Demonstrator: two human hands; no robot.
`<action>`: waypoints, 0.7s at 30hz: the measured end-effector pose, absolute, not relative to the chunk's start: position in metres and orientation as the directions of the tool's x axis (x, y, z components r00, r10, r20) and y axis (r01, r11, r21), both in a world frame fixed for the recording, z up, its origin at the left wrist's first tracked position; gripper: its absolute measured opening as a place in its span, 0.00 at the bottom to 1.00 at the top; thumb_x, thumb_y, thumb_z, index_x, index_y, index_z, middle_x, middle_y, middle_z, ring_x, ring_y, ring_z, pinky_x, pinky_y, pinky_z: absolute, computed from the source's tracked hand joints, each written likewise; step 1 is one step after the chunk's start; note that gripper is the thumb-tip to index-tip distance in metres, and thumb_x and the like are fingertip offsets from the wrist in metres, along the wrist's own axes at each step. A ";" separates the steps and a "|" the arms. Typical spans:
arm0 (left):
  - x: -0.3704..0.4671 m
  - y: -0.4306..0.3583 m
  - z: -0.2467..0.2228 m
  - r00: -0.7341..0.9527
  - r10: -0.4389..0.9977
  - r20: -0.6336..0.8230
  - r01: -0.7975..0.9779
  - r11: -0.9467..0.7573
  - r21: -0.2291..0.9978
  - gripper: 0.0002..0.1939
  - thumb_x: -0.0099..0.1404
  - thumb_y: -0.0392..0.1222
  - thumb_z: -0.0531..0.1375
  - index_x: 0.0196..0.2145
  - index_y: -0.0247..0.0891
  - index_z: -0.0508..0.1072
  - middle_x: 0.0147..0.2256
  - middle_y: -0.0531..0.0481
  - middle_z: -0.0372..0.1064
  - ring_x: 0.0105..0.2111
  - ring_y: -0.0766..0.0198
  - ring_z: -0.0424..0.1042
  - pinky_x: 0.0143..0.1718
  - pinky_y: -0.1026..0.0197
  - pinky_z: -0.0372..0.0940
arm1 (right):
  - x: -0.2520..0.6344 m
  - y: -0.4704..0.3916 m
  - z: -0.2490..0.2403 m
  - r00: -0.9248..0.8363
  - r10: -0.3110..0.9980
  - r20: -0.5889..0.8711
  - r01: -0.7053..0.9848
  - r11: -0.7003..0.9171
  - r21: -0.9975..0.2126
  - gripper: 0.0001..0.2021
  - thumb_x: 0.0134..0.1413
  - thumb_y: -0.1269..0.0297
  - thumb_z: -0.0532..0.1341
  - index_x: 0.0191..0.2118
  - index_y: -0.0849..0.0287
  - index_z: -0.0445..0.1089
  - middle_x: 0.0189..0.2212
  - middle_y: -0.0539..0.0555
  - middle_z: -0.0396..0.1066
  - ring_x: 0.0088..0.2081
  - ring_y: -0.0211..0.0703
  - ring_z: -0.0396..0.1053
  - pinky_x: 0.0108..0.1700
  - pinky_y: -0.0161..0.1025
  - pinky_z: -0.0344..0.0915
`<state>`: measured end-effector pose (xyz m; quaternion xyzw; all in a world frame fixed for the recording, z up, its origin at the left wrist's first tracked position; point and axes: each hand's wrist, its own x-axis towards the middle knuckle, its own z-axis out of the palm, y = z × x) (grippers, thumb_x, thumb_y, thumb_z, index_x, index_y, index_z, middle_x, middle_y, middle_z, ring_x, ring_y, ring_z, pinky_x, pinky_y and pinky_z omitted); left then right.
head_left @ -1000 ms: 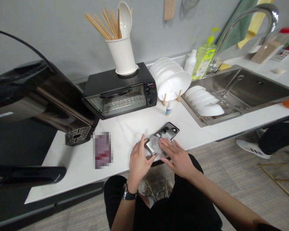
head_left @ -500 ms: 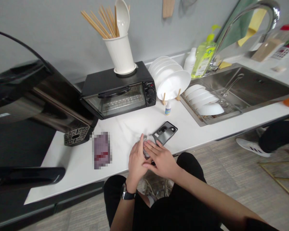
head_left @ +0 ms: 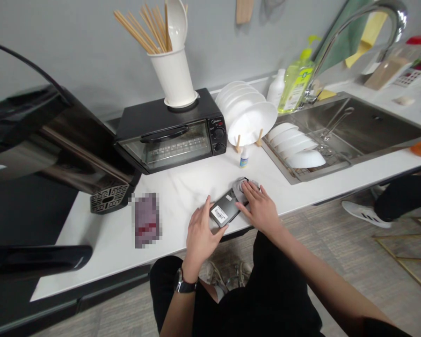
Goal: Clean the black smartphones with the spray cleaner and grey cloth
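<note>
Currently, a dark, flat phone-like device [head_left: 226, 208] lies on the white countertop [head_left: 182, 187] near its front edge, angled away to the right. The left hand [head_left: 200, 234] rests at the near end, thumb against the left edge and fingers by the lower corner, apparently to stop the device sliding; it braces rather than clamps. The right hand [head_left: 261, 208] lies flat and spread over the far end, pressing a small pale cloth or wipe [head_left: 239, 187] against the surface there. The hands are apart, one at each end.

A white sticker [head_left: 220, 215] with what looks like a barcode sits on the near half; its print is too small to read. A small dropper bottle [head_left: 244, 157] stands just beyond the device, within easy reach; its label is illegible.

Further back, a black toaster oven [head_left: 171, 135] carries a short brand mark above its knobs, too small to make out. A white utensil holder [head_left: 173, 75] with chopsticks and a ladle stands on top of it. Beside it are racked white plates [head_left: 247, 114], then a green soap bottle [head_left: 294, 84] next to the sink [head_left: 358, 126]. A blurred reddish patch [head_left: 146, 219] lies left of the hands. Another person's shoe [head_left: 365, 213] shows at right.
</note>
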<state>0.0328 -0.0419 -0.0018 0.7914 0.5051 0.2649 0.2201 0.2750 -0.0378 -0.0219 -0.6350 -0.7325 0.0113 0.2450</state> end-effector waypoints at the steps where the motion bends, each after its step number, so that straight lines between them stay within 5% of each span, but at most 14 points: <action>1: 0.033 -0.042 -0.003 0.353 0.915 0.197 0.681 -0.395 0.617 0.54 0.66 0.46 0.71 0.77 0.46 0.41 0.63 0.41 0.70 0.63 0.45 0.68 0.67 0.40 0.62 | 0.265 -0.034 -0.021 -0.077 0.931 0.356 0.919 0.204 -0.336 0.35 0.73 0.45 0.55 0.73 0.68 0.58 0.71 0.68 0.61 0.72 0.65 0.58 0.72 0.66 0.55; 10: 0.027 -0.041 -0.008 0.335 0.926 0.175 0.700 -0.369 0.611 0.56 0.63 0.37 0.68 0.78 0.44 0.38 0.66 0.37 0.65 0.63 0.45 0.69 0.63 0.43 0.67 | 0.204 -0.085 -0.008 -0.453 0.839 0.301 0.726 0.543 -0.422 0.34 0.73 0.47 0.56 0.75 0.63 0.55 0.72 0.62 0.59 0.74 0.54 0.56 0.75 0.61 0.52; 15: 0.031 -0.041 -0.004 0.341 0.919 0.197 0.679 -0.385 0.625 0.56 0.65 0.41 0.70 0.77 0.45 0.39 0.63 0.41 0.70 0.62 0.47 0.70 0.65 0.43 0.65 | 0.256 -0.092 -0.012 -0.296 0.913 0.281 0.839 0.389 -0.380 0.32 0.75 0.54 0.55 0.77 0.55 0.50 0.73 0.60 0.58 0.74 0.56 0.55 0.73 0.64 0.56; 21: 0.032 -0.039 -0.003 0.361 0.908 0.213 0.673 -0.412 0.614 0.52 0.67 0.46 0.69 0.77 0.47 0.42 0.64 0.41 0.68 0.64 0.45 0.68 0.67 0.41 0.62 | 0.282 -0.044 -0.022 -0.088 0.942 0.324 0.918 0.203 -0.340 0.35 0.73 0.46 0.55 0.75 0.63 0.55 0.71 0.65 0.60 0.72 0.61 0.59 0.71 0.63 0.57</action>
